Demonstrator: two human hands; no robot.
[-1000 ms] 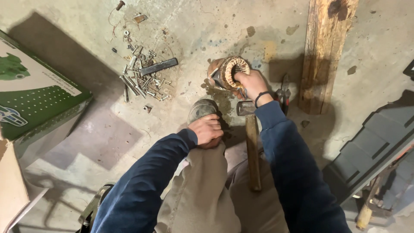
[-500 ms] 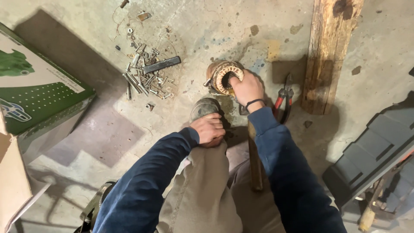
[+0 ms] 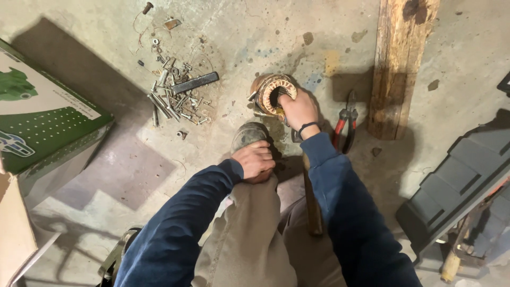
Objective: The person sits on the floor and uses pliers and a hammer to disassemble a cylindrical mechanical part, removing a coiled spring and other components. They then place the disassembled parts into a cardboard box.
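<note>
A person is sitting over a concrete floor [image 3: 106, 175], with a green box [image 3: 42, 117] lying shut at the left, its contents hidden, and a dark case [image 3: 467, 180] at the right edge, whose inside cannot be seen either. A rough plank [image 3: 398, 64] is lying beyond the right arm. The right hand [image 3: 298, 109] is gripping a wound coil [image 3: 271, 91] on the floor just ahead of the shoe [image 3: 248, 135], fingers curling into its centre hole. The left hand [image 3: 256, 159] is closing narrowly over the ankle. The coil is looking heavy and stiff, a metal core ringed with fine wire that would probably nick easily; the outer body or the bore seems the safer hold. A wooden handle [image 3: 312, 202] is lying by the right forearm, red pliers [image 3: 346, 125] are resting near the wrist, and loose bolts [image 3: 175, 98] are lying scattered well to the left.
</note>
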